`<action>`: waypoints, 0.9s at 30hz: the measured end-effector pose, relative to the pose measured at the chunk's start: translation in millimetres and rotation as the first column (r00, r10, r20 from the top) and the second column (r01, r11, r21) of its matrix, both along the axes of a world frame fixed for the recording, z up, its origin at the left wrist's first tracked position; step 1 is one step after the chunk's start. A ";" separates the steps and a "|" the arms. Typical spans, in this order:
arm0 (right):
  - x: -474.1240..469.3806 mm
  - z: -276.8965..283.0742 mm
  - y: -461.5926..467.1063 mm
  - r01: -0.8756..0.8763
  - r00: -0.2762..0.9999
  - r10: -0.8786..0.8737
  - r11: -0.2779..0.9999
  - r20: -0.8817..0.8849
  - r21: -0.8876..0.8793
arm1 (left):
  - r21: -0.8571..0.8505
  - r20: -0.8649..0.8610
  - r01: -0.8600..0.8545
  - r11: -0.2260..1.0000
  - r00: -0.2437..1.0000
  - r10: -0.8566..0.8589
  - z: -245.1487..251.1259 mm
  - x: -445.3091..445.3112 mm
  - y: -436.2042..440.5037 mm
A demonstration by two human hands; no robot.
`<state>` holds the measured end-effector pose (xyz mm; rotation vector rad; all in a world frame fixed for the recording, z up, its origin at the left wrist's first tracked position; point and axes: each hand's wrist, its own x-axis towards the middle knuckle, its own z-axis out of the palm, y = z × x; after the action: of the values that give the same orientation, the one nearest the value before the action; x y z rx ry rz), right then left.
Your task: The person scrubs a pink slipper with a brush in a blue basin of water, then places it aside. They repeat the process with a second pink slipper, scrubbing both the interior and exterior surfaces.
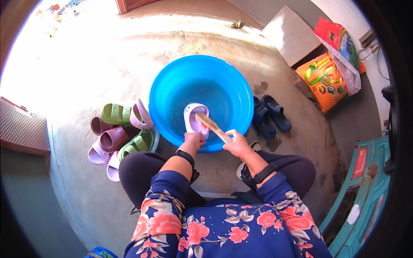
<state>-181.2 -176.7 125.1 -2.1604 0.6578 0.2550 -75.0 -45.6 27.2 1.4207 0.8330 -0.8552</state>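
A round blue plastic basin (161, 84) with water in it stands on the floor before me. My left hand (194, 139) grips one end of a pale pink slipper (189, 113) over the near part of the basin. In my right hand (237, 143) is the handle of a wooden scrubbing brush (214, 126), its bristles against the slipper's inside. Left of the basin lies a pile of slippers, among them a green one with straps (116, 113), a maroon one (111, 139) and a lilac one (98, 154). A pair of dark slides (277, 113) rests right of the basin.
My bent knees flank the basin's near side. An orange printed sack (322, 80) and a red printed bag (329, 30) are beside a pale slab (292, 35) at the upper right. A worn green wooden piece of furniture (371, 180) stands at the lower right.
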 end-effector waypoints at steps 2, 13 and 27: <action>2.4 -4.8 2.6 0.027 0.997 -0.019 0.995 -0.081 0.094 | 0.016 0.043 0.017 1.000 0.999 -0.018 0.0 -2.1 -1.2; 53.9 -53.6 14.5 0.134 0.989 -0.142 0.974 -0.029 -0.181 | 0.099 0.180 0.324 0.941 0.924 -0.338 10.3 -11.9 5.9; 79.3 -73.5 31.1 -0.074 0.977 0.015 0.959 -0.214 -0.272 | -0.045 0.096 0.210 0.977 0.974 -0.205 -0.7 -10.5 12.9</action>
<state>-101.9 -145.6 51.6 -2.4424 0.8052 0.4430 -85.5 -32.7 26.6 1.5049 0.5942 -0.9563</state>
